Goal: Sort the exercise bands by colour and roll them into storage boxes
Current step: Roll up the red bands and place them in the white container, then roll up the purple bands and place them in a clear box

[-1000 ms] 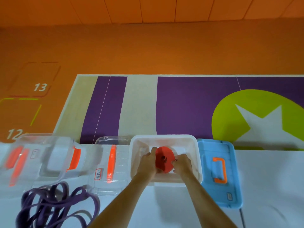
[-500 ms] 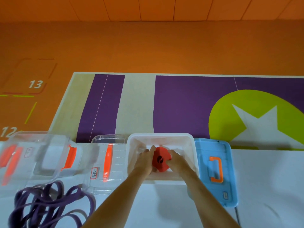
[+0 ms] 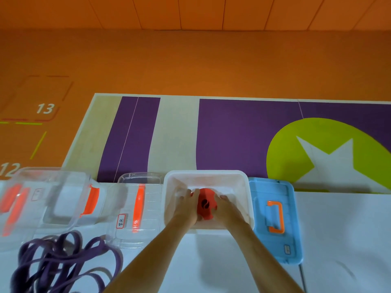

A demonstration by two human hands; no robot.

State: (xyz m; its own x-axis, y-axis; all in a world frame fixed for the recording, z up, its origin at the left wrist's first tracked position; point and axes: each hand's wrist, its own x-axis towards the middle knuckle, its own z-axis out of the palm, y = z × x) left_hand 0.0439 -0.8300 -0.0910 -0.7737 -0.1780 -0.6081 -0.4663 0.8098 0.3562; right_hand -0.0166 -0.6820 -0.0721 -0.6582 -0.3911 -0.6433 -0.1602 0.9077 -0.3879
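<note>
Far side: orange floor (image 3: 211,60), painted with the numbers 12 and 13 at the left.

On it: a long mat (image 3: 243,134) in purple and beige stripes, with a green disc and a pale star at the right.

Near side: white table surface (image 3: 338,240), carrying everything below.

Far left: clear storage box (image 3: 63,197) with orange latches, blurred.

Centre: white box (image 3: 247,187), open at the top, touching or almost touching its neighbours on both sides.

Right of the white box: blue lid (image 3: 289,208), lying flat, orange handle on top.

Left of the white box: clear lid (image 3: 148,208), also flat, with an orange handle and a small red-edged label (image 3: 121,220).

Front left: purple bands (image 3: 63,256), lying in a loose tangled heap just in front of the clear box and clear lid.

Inside the white box: left hand (image 3: 186,208) and right hand (image 3: 226,208), one on each side of the rolled red band (image 3: 205,206), fingers curled round its edges, grasping it between them.

Rolled red band: sits low in the white box, near the middle, coiled face turned up toward the camera.
</note>
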